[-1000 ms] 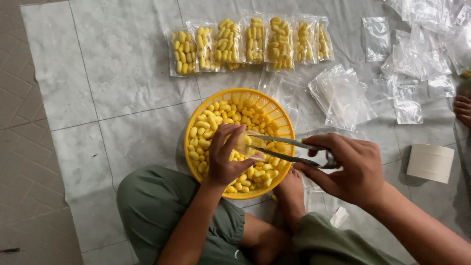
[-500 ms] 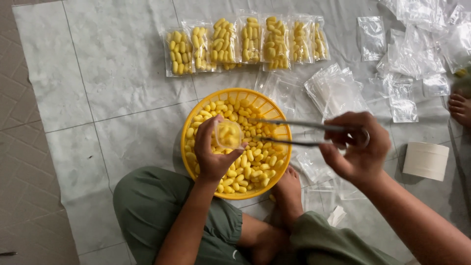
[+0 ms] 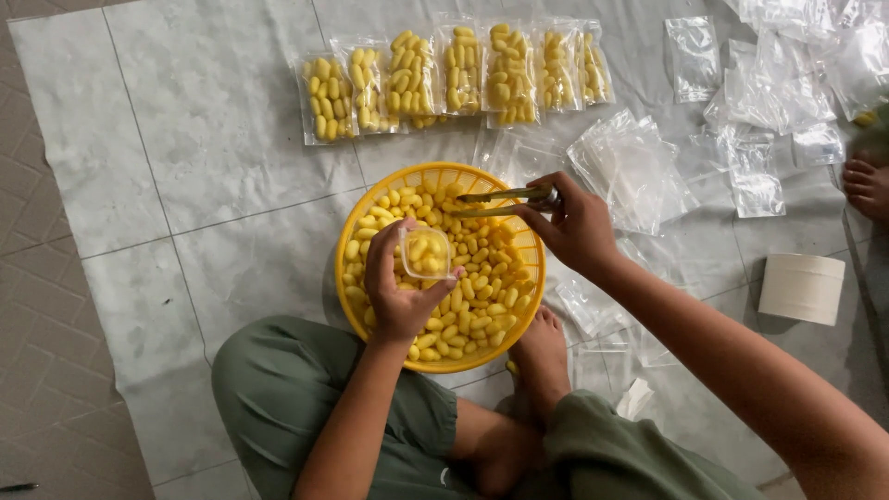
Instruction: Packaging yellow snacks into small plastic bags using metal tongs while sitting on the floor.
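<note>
A round yellow basket (image 3: 365, 211) full of small yellow oval pieces sits on a pale sheet between my knees. My left hand (image 3: 400, 289) holds a small clear plastic cup (image 3: 426, 253) with a few yellow pieces in it, over the basket's middle. My right hand (image 3: 574, 225) grips metal tongs (image 3: 498, 201) whose tips point left over the basket's far side; I cannot tell if they hold a piece.
A row of several clear bags filled with yellow pieces (image 3: 454, 74) lies beyond the basket. Empty clear bags (image 3: 639, 171) are heaped at the right and upper right (image 3: 796, 74). A white roll (image 3: 802, 288) stands at right. Another person's foot (image 3: 869, 185) shows at the right edge.
My right hand has swung the tongs up and left, from the basket's near-right side to its far side. My left hand lifted the cup slightly and turned its opening up.
</note>
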